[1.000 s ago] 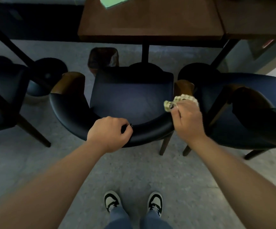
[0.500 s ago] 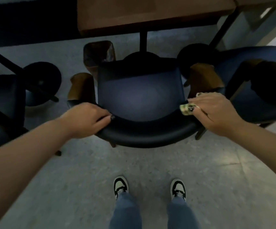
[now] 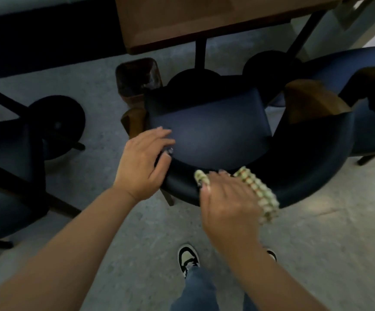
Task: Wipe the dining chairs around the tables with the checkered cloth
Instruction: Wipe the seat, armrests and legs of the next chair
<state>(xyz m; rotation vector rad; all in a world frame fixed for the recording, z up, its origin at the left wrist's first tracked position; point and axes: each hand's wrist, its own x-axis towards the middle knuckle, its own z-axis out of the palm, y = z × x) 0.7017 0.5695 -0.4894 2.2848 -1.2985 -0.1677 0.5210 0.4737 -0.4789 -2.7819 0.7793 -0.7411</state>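
1. Head view: chair (image 3: 209, 133) with a dark blue padded seat stands in the middle of the picture, its curved padded backrest nearest the person and its seat pushed toward a brown wooden table (image 3: 204, 21).
2. Left hand (image 3: 141, 162) rests on the left end of the backrest, fingers nearly straight and reaching onto the edge of the seat; it holds nothing.
3. Right hand (image 3: 229, 203) lies palm down on the top of the backrest, pressing the checkered cloth (image 3: 260, 191) against it. The cloth shows past the fingertips and along the right side of the hand, bunched and pale green with darker squares. Whether the fingers curl round the cloth or lie flat on it cannot be told, as motion blur hides them.
4. Second chair (image 3: 370, 122) of the same kind stands just beside the first, on the right, and a third (image 3: 9, 176) stands to the left, well apart.
5. Small dark bin (image 3: 137, 79) sits on the grey floor (image 3: 92, 221) under the table's edge.
6. Black and white shoe (image 3: 187, 258) and blue jeans show at the bottom.
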